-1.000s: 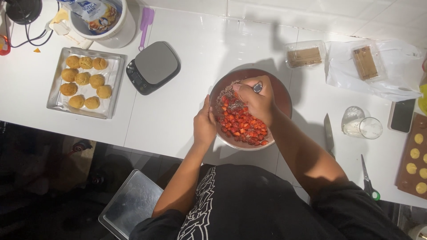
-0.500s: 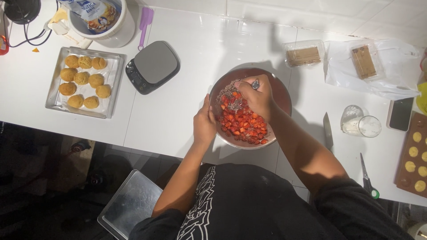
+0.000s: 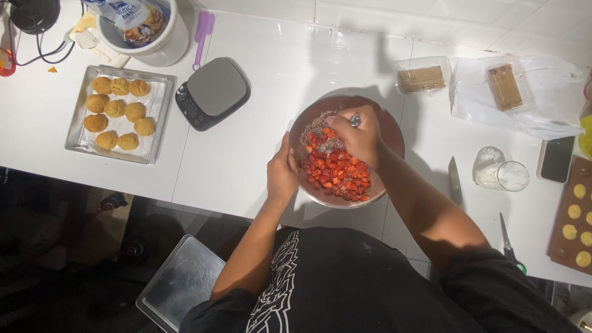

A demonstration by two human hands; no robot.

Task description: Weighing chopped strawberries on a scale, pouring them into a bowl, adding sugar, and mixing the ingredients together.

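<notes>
A round metal bowl holds chopped red strawberry pieces with a greyish powder on top. My right hand is inside the bowl, closed around a metal spoon whose handle end sticks up between the fingers. My left hand rests flat against the bowl's left rim, fingers together.
A tray of round golden buns sits at the left, a kitchen scale beside it. A knife, a glass, scissors, a phone, wrapped bars and a brown mould lie at the right. An empty metal tray lies below the counter.
My right hand has shifted slightly within the bowl with the spoon. The left hand stays on the rim.
</notes>
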